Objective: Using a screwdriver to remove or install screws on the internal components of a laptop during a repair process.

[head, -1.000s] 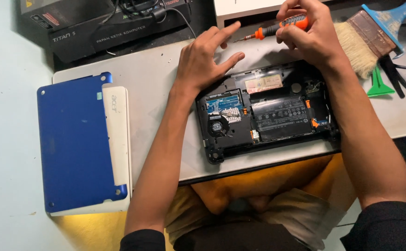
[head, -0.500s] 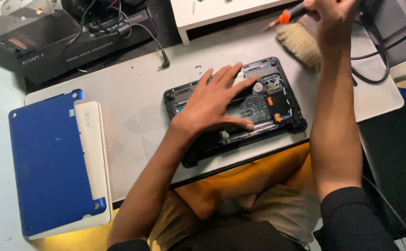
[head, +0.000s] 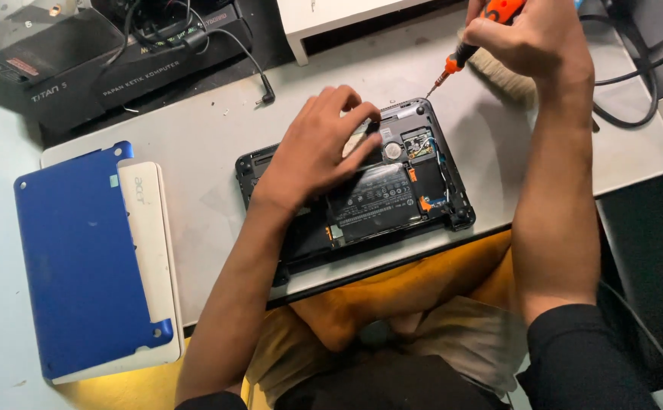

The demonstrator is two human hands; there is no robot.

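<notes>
The right hand (head: 532, 38), fingers wrapped round the orange screwdriver (head: 474, 38), has swung back toward the opened laptop (head: 362, 197), where the left hand's (head: 312, 152) spread fingers press.

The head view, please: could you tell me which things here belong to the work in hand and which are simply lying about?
In hand:
- opened laptop, steadied by the left hand
- orange screwdriver, held in the right hand

Lying about:
- blue cover panel on the table's left
- brush, partly behind the right hand
- black box and loose cables
</notes>
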